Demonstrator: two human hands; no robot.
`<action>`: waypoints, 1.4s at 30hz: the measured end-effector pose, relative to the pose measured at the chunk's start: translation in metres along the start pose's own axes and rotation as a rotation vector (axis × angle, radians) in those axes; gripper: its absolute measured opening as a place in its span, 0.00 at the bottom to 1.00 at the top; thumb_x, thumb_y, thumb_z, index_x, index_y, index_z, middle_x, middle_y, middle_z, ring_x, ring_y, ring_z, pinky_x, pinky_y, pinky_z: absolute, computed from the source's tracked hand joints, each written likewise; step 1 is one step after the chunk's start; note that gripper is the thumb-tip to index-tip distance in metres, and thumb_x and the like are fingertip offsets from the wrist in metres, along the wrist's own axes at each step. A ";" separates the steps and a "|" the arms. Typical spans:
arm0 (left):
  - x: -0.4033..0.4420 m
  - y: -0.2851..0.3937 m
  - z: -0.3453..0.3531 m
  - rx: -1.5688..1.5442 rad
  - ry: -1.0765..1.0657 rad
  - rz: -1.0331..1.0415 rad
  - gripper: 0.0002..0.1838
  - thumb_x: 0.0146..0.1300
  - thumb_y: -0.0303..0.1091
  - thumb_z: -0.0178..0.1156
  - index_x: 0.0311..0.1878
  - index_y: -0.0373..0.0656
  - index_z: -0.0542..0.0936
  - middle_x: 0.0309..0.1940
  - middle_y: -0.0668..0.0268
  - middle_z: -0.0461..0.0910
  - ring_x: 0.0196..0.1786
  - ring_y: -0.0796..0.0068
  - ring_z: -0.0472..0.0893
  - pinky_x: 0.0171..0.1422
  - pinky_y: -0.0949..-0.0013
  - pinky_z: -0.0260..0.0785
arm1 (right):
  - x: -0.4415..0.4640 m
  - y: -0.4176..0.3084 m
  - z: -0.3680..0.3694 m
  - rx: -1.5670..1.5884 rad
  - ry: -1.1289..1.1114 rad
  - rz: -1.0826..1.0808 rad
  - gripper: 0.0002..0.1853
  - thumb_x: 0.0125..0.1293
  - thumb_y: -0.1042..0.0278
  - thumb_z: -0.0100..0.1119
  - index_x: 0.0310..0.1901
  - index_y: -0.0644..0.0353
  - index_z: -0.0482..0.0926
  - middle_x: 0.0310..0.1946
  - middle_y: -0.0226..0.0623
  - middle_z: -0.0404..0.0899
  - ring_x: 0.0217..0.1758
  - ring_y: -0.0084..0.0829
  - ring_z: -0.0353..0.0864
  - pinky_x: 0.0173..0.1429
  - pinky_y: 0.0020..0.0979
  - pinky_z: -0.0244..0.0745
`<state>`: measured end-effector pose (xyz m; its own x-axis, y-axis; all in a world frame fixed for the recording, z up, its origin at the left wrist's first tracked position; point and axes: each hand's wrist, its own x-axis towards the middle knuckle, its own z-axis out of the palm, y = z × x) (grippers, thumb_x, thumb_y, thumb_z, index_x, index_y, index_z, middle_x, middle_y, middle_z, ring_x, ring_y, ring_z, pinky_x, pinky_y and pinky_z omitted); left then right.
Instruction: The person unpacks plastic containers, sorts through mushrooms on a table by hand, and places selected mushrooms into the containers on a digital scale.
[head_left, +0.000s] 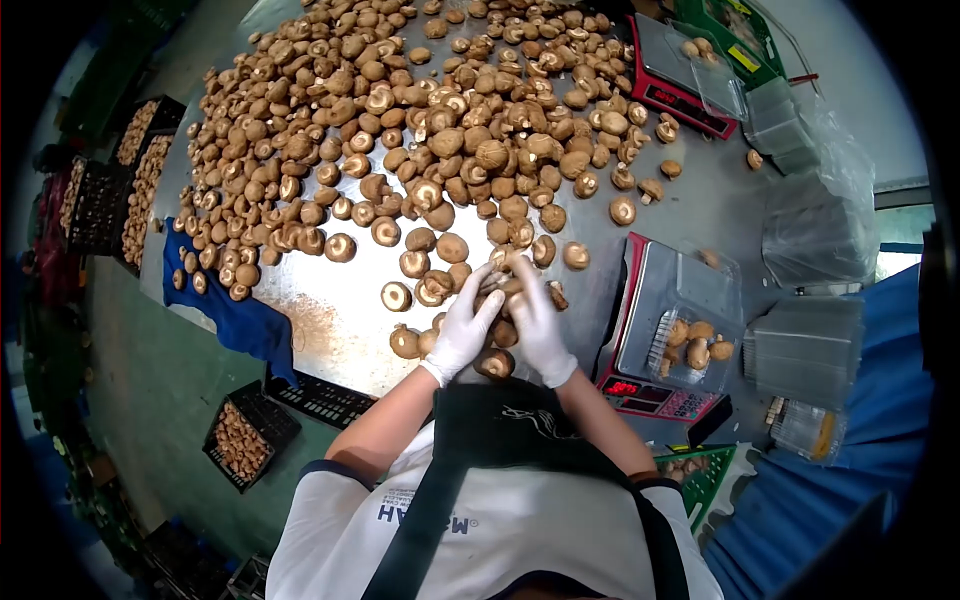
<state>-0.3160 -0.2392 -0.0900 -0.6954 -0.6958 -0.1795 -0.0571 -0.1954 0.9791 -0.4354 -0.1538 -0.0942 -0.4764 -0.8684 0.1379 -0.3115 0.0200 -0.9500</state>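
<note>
My left hand (463, 328), in a white glove, is at the near edge of the mushroom pile with its fingers curled in against a brown shiitake mushroom (508, 286). Facing it, my gloved right hand (538, 325) closes round mushrooms from the other side, its fingertips by a pale stem (501, 258). The fingers partly hide what lies between the palms. Just below the hands a mushroom (494, 363) lies with its gills up, close to my dark apron (500, 420). More loose mushrooms (405, 342) lie left of my left wrist.
A large heap of shiitake (330, 110) covers the far part of the metal table (350, 300). At right, a red scale (640, 330) carries a clear tray of mushrooms (697, 347); another scale (680, 105) stands farther back. Stacked clear trays (805, 345) line the right side. A blue cloth (225, 320) hangs at left.
</note>
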 end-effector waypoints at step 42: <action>0.037 -0.007 -0.013 -0.606 -0.110 -0.515 0.21 0.77 0.41 0.46 0.67 0.42 0.72 0.50 0.61 0.79 0.46 0.74 0.78 0.55 0.71 0.73 | 0.140 0.100 -0.106 -0.836 0.379 0.593 0.23 0.61 0.67 0.61 0.59 0.55 0.75 0.55 0.47 0.77 0.60 0.46 0.75 0.63 0.42 0.72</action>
<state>-0.3314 -0.2726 -0.1048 -0.7559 -0.3501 -0.5533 -0.0134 -0.8366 0.5476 -0.6202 -0.2209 -0.1404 -0.9125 -0.4038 -0.0657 -0.3410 0.8395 -0.4231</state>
